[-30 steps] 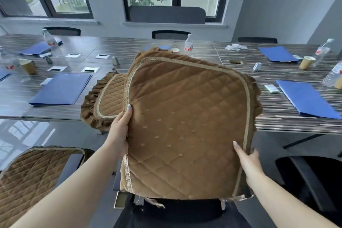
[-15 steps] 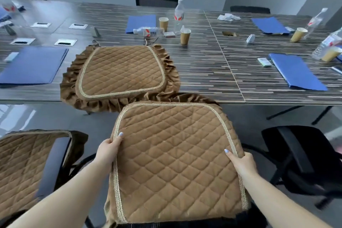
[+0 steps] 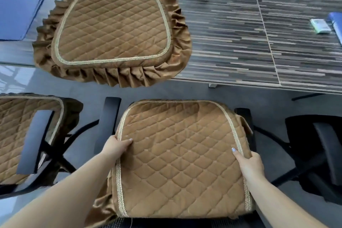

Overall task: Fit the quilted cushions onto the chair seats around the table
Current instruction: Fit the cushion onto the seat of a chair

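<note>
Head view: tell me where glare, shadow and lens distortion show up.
Head view: pale window glare washes the glossy floor at left and the table edge; a soft shadow falls across the far part of the cushion that both hands hold; wide-angle distortion bends the table edge and stretches the forearms; focus is fairly sharp around the left hand and right hand.

meeting room | long table [image 3: 231, 29] | office chairs [image 3: 314, 153] | blue folders [image 3: 16, 13]

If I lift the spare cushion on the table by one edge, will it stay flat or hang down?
The spare cushion would probably sag: its pleated frill already droops over the table edge. The quilted padding looks thin, so likely light. Its cloth seems unlikely to slide.
</note>
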